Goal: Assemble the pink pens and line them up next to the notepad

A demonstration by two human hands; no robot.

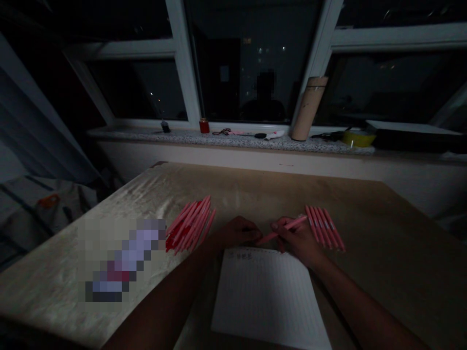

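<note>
A slim pink pen (269, 237) is held at a slant above the top edge of a lined notebook (268, 296). My right hand (297, 239) pinches it around the middle, its upper end pointing right. At the lower end, the curled fingers of my left hand (241, 232) close on the tip. To the left lies a loose pile of pink pens (195, 226), partly over something red (173, 239). Beside my right hand, several pink pens (324, 227) rest side by side in a neat row. The notebook page has a little handwriting at its top.
On the tan table (255, 187), a blurred-out pale object (127, 257) lies at the left. Along the windowsill (146, 134) behind stand a red jar (204, 126), a tall cardboard tube (309, 109) and a yellow tape roll (359, 138). The room is dim.
</note>
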